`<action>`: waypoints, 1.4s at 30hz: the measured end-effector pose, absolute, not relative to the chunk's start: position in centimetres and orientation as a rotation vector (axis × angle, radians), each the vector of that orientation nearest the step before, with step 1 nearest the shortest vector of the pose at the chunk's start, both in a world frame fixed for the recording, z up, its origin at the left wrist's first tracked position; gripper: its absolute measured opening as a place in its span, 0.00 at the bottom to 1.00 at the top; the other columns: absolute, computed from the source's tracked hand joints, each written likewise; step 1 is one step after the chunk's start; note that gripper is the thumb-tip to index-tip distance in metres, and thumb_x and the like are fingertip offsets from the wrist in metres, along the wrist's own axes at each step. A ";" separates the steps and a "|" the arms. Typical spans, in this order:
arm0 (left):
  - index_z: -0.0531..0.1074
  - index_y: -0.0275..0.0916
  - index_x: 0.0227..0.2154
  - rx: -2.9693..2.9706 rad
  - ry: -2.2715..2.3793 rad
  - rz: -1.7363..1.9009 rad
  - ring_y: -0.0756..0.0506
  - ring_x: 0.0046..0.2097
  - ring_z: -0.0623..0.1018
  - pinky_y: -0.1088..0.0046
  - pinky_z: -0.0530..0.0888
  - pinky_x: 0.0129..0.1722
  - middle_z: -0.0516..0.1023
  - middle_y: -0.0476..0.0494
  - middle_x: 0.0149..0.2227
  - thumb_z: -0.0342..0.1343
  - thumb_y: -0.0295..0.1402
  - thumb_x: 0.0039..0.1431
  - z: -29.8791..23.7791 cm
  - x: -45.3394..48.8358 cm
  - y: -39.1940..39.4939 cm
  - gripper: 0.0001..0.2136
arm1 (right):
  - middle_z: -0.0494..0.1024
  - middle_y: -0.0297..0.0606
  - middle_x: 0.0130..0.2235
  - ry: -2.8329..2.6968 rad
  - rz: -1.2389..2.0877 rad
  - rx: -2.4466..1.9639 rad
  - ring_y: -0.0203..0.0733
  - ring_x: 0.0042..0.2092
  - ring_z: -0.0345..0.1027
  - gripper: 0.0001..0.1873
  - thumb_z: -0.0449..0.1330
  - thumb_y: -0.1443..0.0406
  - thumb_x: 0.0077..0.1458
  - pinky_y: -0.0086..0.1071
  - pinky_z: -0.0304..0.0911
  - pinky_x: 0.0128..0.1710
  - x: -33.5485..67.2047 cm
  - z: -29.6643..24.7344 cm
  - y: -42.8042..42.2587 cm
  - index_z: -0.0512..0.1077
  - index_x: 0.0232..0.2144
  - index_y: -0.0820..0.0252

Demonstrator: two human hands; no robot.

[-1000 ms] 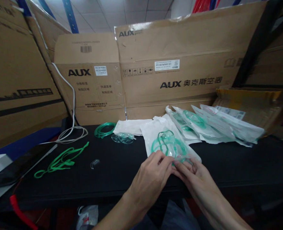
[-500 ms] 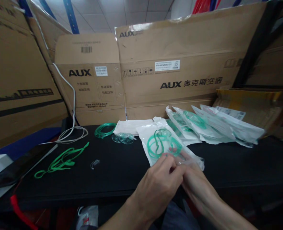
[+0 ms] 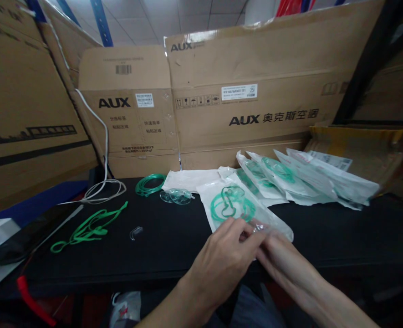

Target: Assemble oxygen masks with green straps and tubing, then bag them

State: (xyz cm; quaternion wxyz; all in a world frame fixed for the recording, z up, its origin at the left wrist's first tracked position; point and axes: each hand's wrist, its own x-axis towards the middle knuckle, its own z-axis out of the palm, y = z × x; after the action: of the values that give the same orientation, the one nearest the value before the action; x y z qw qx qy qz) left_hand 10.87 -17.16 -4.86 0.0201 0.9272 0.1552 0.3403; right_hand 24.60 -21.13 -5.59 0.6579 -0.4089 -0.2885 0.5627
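A clear-fronted white pouch with coiled green tubing and a mask-like clear piece inside lies tilted in front of me. At its near edge, my left hand pinches the plastic with bent fingers. My right hand is at the same edge, touching the left; its fingers are partly covered by the clear film and grip the pouch. Left of the pouch sit a clear mask and a coil of green tubing. A small clear bent piece lies on the black table.
Several similar pouches overlap at the back right. A green strap bundle lies on the left, near a white cable. A flat white pouch lies by the cardboard wall. The black table ends close to me.
Both hands have shifted slightly at the pouch's near edge. The clear film now bunches around the right fingers, which show less through it. The other things stay where they were.
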 end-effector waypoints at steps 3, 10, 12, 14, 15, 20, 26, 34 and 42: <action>0.72 0.39 0.49 2.918 0.502 1.003 0.45 0.43 0.75 0.68 0.77 0.44 0.75 0.45 0.42 0.51 0.29 0.70 -5.1 10.8 -17.2 0.09 | 0.84 0.41 0.47 -0.647 1.281 -0.974 0.50 0.52 0.76 0.18 0.73 0.65 0.44 0.38 0.73 0.52 25.8 -5.7 -23.1 0.81 0.41 0.56; 0.69 0.42 0.55 2.977 0.537 0.856 0.41 0.45 0.75 0.60 0.76 0.45 0.76 0.44 0.45 0.57 0.37 0.66 -5.5 10.3 -17.9 0.16 | 0.85 0.44 0.44 -1.238 0.586 -1.455 0.57 0.45 0.80 0.17 0.67 0.56 0.54 0.49 0.74 0.52 30.4 -6.8 -27.9 0.82 0.47 0.51; 0.68 0.43 0.55 2.982 0.537 0.802 0.40 0.48 0.75 0.58 0.76 0.48 0.76 0.43 0.50 0.59 0.39 0.65 -5.6 9.7 -17.9 0.18 | 0.81 0.41 0.52 -1.531 0.084 -1.416 0.57 0.52 0.76 0.19 0.64 0.61 0.57 0.48 0.71 0.56 30.8 -6.7 -28.0 0.79 0.51 0.45; 0.67 0.43 0.57 2.993 0.546 0.798 0.39 0.51 0.74 0.56 0.75 0.51 0.75 0.42 0.53 0.60 0.39 0.64 -5.7 8.9 -17.8 0.20 | 0.72 0.39 0.63 -1.831 -0.247 -1.327 0.57 0.61 0.68 0.27 0.61 0.65 0.59 0.48 0.68 0.60 30.4 -6.3 -27.3 0.70 0.61 0.44; 0.66 0.42 0.59 3.003 0.560 0.812 0.39 0.52 0.74 0.56 0.75 0.52 0.75 0.41 0.54 0.60 0.38 0.64 -5.7 8.4 -17.7 0.22 | 0.66 0.40 0.66 -1.961 -0.365 -1.306 0.57 0.64 0.63 0.31 0.60 0.66 0.60 0.51 0.66 0.61 30.1 -6.2 -26.8 0.65 0.65 0.45; 0.69 0.42 0.56 3.102 0.664 0.905 0.37 0.50 0.77 0.56 0.79 0.45 0.77 0.40 0.52 0.61 0.31 0.62 -5.8 5.6 -16.7 0.20 | 0.66 0.48 0.66 -2.316 -0.655 -1.341 0.61 0.66 0.61 0.30 0.61 0.63 0.62 0.63 0.59 0.62 29.3 -5.9 -24.3 0.64 0.65 0.55; 0.73 0.39 0.47 3.140 0.587 1.074 0.42 0.41 0.79 0.64 0.81 0.38 0.79 0.43 0.43 0.51 0.22 0.65 -4.5 5.1 -15.3 0.11 | 0.78 0.51 0.56 -2.308 -0.645 -1.430 0.59 0.55 0.74 0.25 0.63 0.59 0.61 0.61 0.67 0.57 28.8 -5.5 -23.5 0.69 0.59 0.61; 0.75 0.36 0.45 3.066 0.308 1.438 0.45 0.38 0.78 0.68 0.78 0.38 0.81 0.44 0.41 0.53 0.24 0.66 -2.9 9.2 -15.6 0.08 | 0.68 0.57 0.63 -2.188 -0.559 -1.713 0.63 0.58 0.71 0.34 0.60 0.79 0.53 0.50 0.76 0.50 28.3 -4.6 -19.7 0.67 0.63 0.64; 0.79 0.40 0.43 2.842 0.203 1.937 0.50 0.37 0.78 0.75 0.76 0.39 0.82 0.48 0.36 0.59 0.20 0.58 -2.8 7.9 -16.6 0.13 | 0.71 0.49 0.63 -2.019 -0.490 -1.472 0.49 0.61 0.69 0.36 0.47 0.82 0.55 0.42 0.69 0.59 30.4 -2.3 -20.6 0.63 0.65 0.64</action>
State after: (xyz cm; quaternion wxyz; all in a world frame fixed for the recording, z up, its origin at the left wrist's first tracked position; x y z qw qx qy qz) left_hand 7.86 -16.56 -2.83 -0.1511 0.8155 0.0582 0.5557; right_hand 30.45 -20.65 -2.35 0.2933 -0.5526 -0.7581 -0.1840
